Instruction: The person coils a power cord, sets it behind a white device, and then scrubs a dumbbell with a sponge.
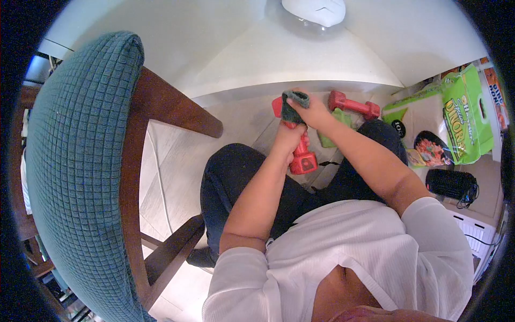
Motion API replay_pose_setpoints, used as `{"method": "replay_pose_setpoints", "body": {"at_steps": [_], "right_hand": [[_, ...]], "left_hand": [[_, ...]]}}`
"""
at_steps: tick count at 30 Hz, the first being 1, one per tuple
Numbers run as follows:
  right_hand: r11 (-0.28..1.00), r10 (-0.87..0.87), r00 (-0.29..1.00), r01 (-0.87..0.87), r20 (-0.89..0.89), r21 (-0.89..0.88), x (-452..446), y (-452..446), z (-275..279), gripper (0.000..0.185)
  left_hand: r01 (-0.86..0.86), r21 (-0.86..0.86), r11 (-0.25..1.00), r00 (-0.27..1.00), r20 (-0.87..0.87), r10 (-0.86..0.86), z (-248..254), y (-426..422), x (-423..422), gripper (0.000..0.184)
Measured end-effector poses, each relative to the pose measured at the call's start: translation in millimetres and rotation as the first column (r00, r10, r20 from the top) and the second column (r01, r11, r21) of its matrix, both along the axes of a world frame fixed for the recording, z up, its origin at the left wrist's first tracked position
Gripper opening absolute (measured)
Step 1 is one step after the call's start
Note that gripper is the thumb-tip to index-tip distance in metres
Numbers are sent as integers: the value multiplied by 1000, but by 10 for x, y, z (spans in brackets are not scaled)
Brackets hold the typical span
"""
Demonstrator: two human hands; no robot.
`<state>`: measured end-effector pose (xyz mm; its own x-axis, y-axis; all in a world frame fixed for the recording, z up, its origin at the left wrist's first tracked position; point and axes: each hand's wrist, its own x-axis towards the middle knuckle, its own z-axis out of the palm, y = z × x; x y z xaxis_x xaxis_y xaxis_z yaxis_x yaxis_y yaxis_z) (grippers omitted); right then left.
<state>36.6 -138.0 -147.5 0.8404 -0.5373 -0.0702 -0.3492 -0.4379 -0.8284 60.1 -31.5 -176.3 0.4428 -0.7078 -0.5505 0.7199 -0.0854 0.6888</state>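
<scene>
My left hand [292,138] is closed around the handle of a red dumbbell [304,163], which is held up at a tilt between my knees. Fingers of my right hand [315,114] grip a dark grey-green cloth [292,111], pressed against the dumbbell's far head. Part of that head shows red beside the cloth; the rest is covered. Just past my right hand, a second red dumbbell [354,105] lies on the floor. Close to it is a light green item [327,137], partly hidden behind my right forearm.
A teal-cushioned wooden chair [80,177] stands close on my left. To the right are a green-and-white rice bag [466,118] and a black corded object [450,183]. A white cable [159,182] runs along the floor. A white panel [241,59] rises in front.
</scene>
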Motion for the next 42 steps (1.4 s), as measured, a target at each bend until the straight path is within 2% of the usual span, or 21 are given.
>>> {"method": "replay_pose_setpoints", "body": {"at_steps": [5, 14, 17, 18, 20, 23, 24, 26, 29, 38, 41, 42], "right_hand": [[998, 23, 1000, -23, -3, -52, 65, -21, -65, 35], [986, -166, 982, 165, -87, -13, 186, -161, -76, 39], [876, -430, 902, 425, -28, 231, 109, -632, -324, 34], [770, -460, 886, 368, 53, 521, 38, -643, -98, 29], [801, -288, 954, 289, -86, 525, -84, -610, 298, 33], [940, 94, 991, -57, -94, 337, -135, -500, 454, 40], [984, 130, 985, -115, -111, 135, -118, -476, 369, 44], [939, 343, 939, -343, 0, 12, -60, -435, 221, 42], [894, 329, 929, -250, -168, 373, -25, -503, 49, 40], [986, 166, 982, -168, -91, -11, 5, -258, -81, 33], [989, 150, 983, -150, -109, 14, 7, -219, -26, 31], [990, 134, 985, -138, -112, -35, 16, -211, -38, 31]], "left_hand": [[-34, -11, 999, 998, -53, 33, 4, -2, 0, 9], [-20, -5, 1000, 997, -76, 19, 23, -7, 0, 14], [42, 16, 999, 999, 1, -42, 83, -2, 3, 19], [47, 18, 999, 999, -14, -47, 66, -3, 15, 21], [61, 27, 998, 997, -46, -60, 22, 7, 19, 23], [39, 5, 999, 991, -129, -38, 16, -23, 34, 22], [52, -3, 999, 992, -114, -52, 13, -30, 36, 22], [79, -17, 997, 993, -88, -80, -6, -14, 39, 21], [87, 4, 996, 996, -29, -87, 64, 47, 34, 17], [62, 24, 998, 997, -48, -61, -24, 33, -16, 11], [67, 30, 997, 997, -42, -66, 12, 43, -20, 12], [52, 30, 998, 997, -56, -50, 35, 45, -24, 11]]}}
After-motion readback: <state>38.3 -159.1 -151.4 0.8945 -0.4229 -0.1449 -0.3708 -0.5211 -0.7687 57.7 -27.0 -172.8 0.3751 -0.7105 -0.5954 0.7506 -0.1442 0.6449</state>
